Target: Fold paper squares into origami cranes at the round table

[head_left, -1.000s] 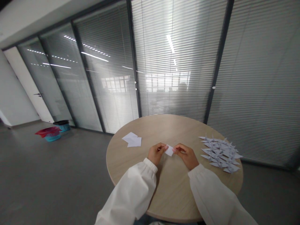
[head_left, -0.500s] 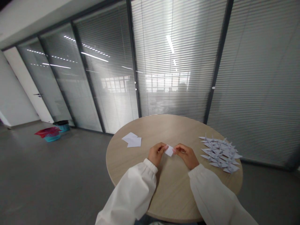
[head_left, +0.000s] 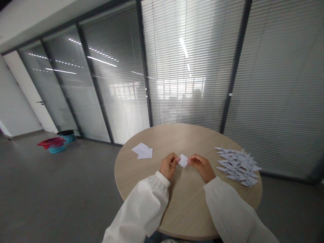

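A small folded piece of white paper (head_left: 182, 160) is held just above the round wooden table (head_left: 177, 202) between both hands. My left hand (head_left: 168, 166) pinches its left edge and my right hand (head_left: 202, 167) pinches its right edge. Both arms are in white sleeves. To the left of my left hand lie flat white paper sheets (head_left: 143, 151). On the right side of the table lies a pile of several folded paper cranes (head_left: 238, 165).
Glass partitions with closed blinds (head_left: 192, 67) stand behind the table. On the grey floor at the far left sit a blue basin with a red bag (head_left: 54, 144) and a dark bin (head_left: 67, 135). A white door (head_left: 35, 98) is at the left.
The folded paper has been lifted and tilted slightly between my fingers; both hands stay almost in place.
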Demonstrator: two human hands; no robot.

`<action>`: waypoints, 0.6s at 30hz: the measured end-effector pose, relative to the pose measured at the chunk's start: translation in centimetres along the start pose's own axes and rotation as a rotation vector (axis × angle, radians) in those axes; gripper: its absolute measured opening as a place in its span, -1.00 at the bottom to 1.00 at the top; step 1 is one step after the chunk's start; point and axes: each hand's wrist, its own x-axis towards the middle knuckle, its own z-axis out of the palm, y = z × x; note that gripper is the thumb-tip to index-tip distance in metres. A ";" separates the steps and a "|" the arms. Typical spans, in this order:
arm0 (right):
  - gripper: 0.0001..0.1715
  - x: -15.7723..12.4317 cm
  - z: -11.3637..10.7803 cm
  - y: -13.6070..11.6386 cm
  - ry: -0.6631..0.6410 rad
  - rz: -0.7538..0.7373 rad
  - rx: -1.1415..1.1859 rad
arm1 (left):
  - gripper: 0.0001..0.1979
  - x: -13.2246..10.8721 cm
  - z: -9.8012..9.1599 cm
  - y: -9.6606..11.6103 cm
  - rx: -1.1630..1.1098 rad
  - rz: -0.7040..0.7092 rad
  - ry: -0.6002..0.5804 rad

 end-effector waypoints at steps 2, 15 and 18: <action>-0.72 0.0 0.0 0.0 -0.009 0.003 0.005 | -0.71 0.0 0.0 -0.1 0.001 0.000 -0.006; -0.73 -0.1 0.3 -0.6 -0.025 -0.026 -0.087 | -0.70 0.3 0.8 -1.4 -0.175 -0.194 -0.038; -0.77 -0.2 0.5 -0.5 -0.030 -0.064 -0.133 | -0.61 0.3 1.0 -1.5 -0.189 -0.216 -0.056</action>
